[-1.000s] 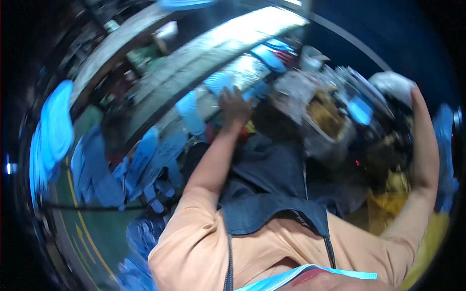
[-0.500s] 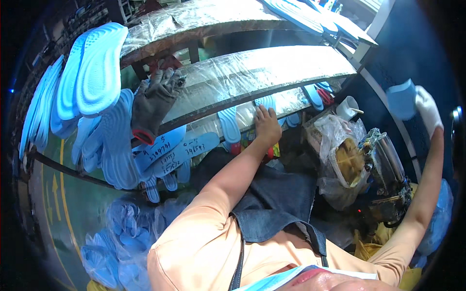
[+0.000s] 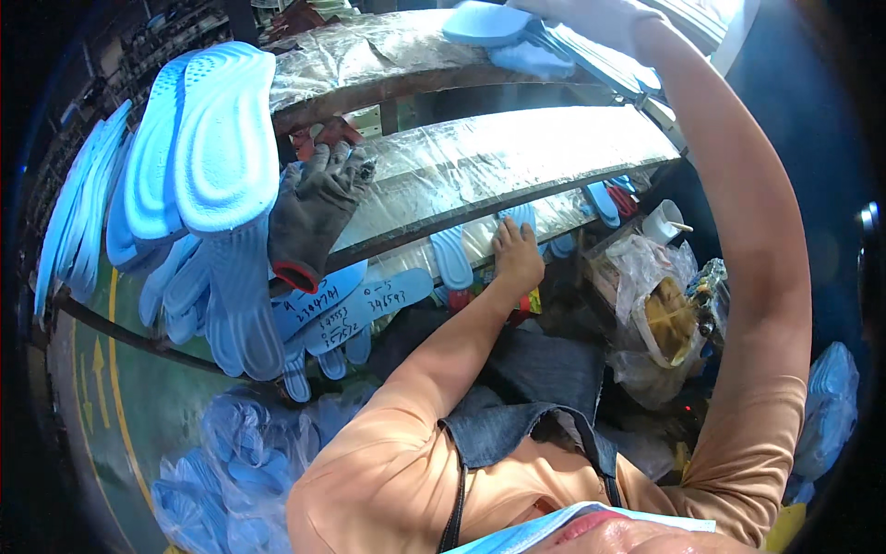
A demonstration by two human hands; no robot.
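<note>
A: Foil-wrapped shelves [image 3: 517,152] stacked in tiers fill the bkgd, w/ a green painted floor [image 3: 92,406] w/ yellow lines below them. What's each hand on?

B: Left hand [image 3: 517,254] lies palm-down, fingers spread, on the lowest shelf edge, touching a pale blue foam insole [image 3: 451,258] lying flat just left of it. Open, gripping nothing.

A: Right hand [image 3: 591,18]?

B: Reaches to the top shelf, in what looks like a white glove, at a row of light blue foam insoles [image 3: 489,23] up there. Can't tell if it's closed on one; the frame edge cuts it off.

A: How would those insoles handle?

B: My guess: v. light, soft, bendy foam. They'd flop if held by one tip, so pinch mid-length or at the heel, thumb on top, fingers under. Textured face, prob. not slippery. Not fragile, but a hard squeeze could dent them.

A: Anything else near the shelves?

B: Dark grey knit glove w/ red cuff [image 3: 314,212] hangs at the middle shelf's left end. Left of it, big upright blue insoles [image 3: 221,138] fan out. Below the glove, more flat blue insoles w/ handwriting [image 3: 369,300]. Right of the lowest shelf, crumpled clear plastic bags [image 3: 655,314] and a small white cup [image 3: 663,222].
</note>
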